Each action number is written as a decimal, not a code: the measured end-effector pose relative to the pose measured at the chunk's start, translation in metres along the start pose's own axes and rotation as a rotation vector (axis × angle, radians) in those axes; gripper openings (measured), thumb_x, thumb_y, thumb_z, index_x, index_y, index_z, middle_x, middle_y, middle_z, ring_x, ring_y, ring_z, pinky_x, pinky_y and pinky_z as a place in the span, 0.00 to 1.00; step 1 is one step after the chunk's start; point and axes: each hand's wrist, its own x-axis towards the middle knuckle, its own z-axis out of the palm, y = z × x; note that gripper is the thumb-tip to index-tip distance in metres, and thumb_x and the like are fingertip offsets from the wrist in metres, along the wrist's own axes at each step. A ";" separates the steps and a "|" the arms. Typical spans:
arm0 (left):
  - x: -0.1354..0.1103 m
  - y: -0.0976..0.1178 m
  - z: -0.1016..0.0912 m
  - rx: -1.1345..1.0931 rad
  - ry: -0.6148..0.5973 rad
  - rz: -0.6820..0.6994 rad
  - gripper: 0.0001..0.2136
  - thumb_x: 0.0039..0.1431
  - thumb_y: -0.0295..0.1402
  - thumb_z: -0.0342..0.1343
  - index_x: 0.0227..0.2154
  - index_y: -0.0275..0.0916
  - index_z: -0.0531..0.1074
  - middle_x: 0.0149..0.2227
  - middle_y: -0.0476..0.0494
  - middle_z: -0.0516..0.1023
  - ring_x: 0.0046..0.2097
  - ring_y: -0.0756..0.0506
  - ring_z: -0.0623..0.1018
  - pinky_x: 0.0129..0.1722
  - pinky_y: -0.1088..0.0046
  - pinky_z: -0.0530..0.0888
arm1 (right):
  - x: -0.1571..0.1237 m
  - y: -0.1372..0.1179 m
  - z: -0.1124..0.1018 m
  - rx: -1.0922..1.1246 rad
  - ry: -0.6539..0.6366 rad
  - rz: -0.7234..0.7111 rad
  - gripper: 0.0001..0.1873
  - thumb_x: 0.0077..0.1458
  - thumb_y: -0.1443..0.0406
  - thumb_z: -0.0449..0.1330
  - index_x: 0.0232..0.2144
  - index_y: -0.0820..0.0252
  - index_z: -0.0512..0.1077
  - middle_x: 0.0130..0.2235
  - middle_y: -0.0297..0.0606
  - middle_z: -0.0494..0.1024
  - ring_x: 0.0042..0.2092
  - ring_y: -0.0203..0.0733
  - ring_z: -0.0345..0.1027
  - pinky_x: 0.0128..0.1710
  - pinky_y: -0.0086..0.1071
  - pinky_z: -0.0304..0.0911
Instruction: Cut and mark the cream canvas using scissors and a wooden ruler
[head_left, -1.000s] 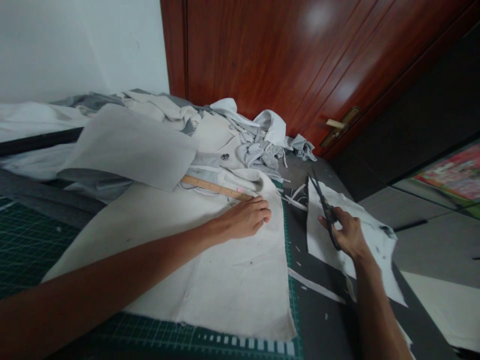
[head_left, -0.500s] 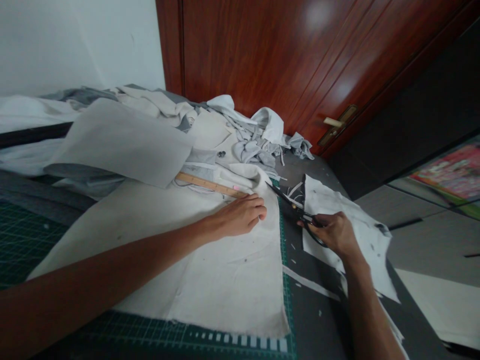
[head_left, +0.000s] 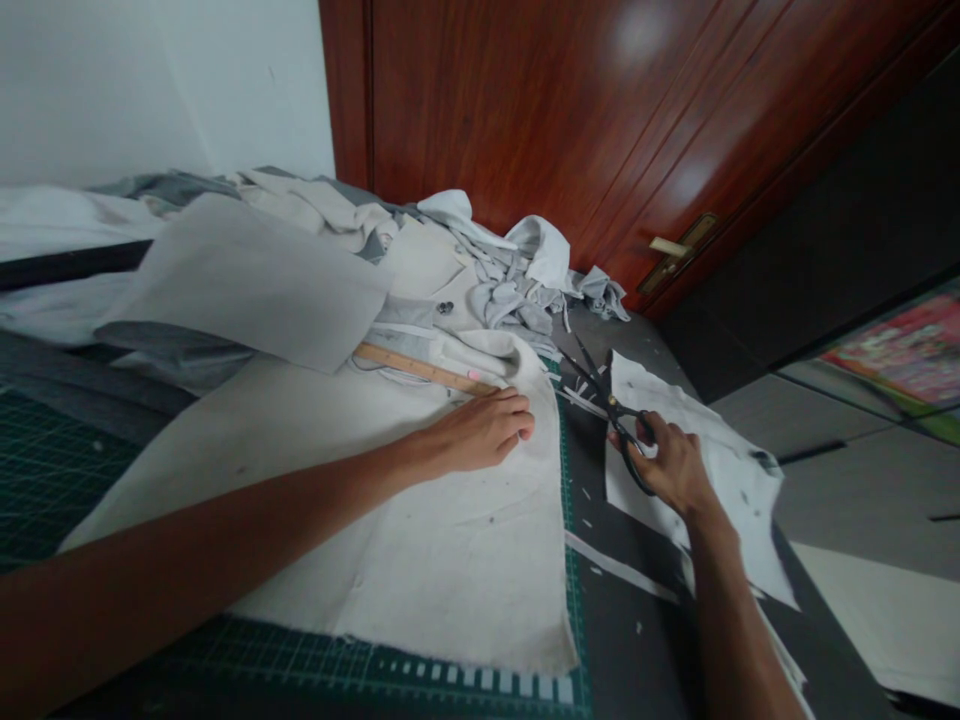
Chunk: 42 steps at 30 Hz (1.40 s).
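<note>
Cream fabric [head_left: 450, 560] lies spread on a green cutting mat [head_left: 300, 650]. My left hand [head_left: 491, 430] rests on the fabric, its fingers curled downward at the near end of a wooden ruler [head_left: 420, 368]. Whatever those fingertips may grip is hidden beneath them. My right hand [head_left: 671, 465] holds black scissors [head_left: 613, 405] by the handles, just right of the fabric's edge. Their blades are spread apart and point up and left, above thin cut strips [head_left: 585, 402] on the dark table. A small pink piece [head_left: 474, 375] sits by the ruler.
A pale cut piece [head_left: 675, 420] lies on the dark table [head_left: 630, 640] beyond my right hand. Grey paper-like sheet [head_left: 262, 280] and heaped cloth scraps [head_left: 517, 290] lie at the back. Behind them stand a brown wooden door [head_left: 525, 110] and a white wall [head_left: 165, 90].
The scissors' blades have spread wider, and they have shifted slightly right, away from the fabric edge. My left hand, the ruler and the fabric stay put.
</note>
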 end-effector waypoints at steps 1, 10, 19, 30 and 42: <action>0.000 0.000 0.000 0.001 0.000 0.000 0.11 0.66 0.20 0.49 0.37 0.37 0.75 0.40 0.43 0.76 0.48 0.44 0.73 0.51 0.68 0.66 | 0.000 0.003 0.001 0.035 -0.004 0.010 0.25 0.63 0.40 0.51 0.33 0.54 0.65 0.30 0.37 0.76 0.34 0.51 0.74 0.39 0.40 0.58; 0.000 0.000 0.000 -0.008 0.003 -0.001 0.11 0.66 0.20 0.48 0.37 0.37 0.74 0.41 0.43 0.76 0.48 0.44 0.72 0.52 0.68 0.66 | 0.005 -0.009 -0.005 0.164 -0.077 -0.080 0.24 0.60 0.42 0.55 0.26 0.53 0.63 0.24 0.34 0.73 0.25 0.42 0.68 0.30 0.35 0.57; 0.001 0.003 -0.003 -0.022 -0.007 -0.016 0.11 0.65 0.19 0.48 0.36 0.37 0.74 0.40 0.43 0.76 0.47 0.44 0.72 0.52 0.68 0.66 | 0.004 -0.021 -0.004 0.176 -0.131 -0.076 0.27 0.58 0.41 0.59 0.22 0.54 0.65 0.21 0.34 0.73 0.22 0.39 0.64 0.28 0.34 0.54; 0.001 0.004 -0.004 -0.029 -0.016 -0.036 0.12 0.65 0.19 0.47 0.36 0.38 0.74 0.40 0.43 0.75 0.47 0.44 0.72 0.52 0.68 0.66 | 0.005 -0.025 0.003 0.222 -0.181 -0.110 0.36 0.61 0.38 0.55 0.14 0.55 0.54 0.15 0.29 0.57 0.21 0.33 0.46 0.25 0.34 0.44; 0.002 0.007 -0.006 -0.034 -0.008 -0.041 0.11 0.65 0.19 0.48 0.36 0.37 0.74 0.41 0.43 0.76 0.48 0.44 0.73 0.52 0.68 0.66 | 0.006 -0.042 0.001 0.208 -0.024 0.016 0.33 0.57 0.41 0.58 0.14 0.55 0.55 0.16 0.28 0.53 0.21 0.32 0.44 0.26 0.36 0.42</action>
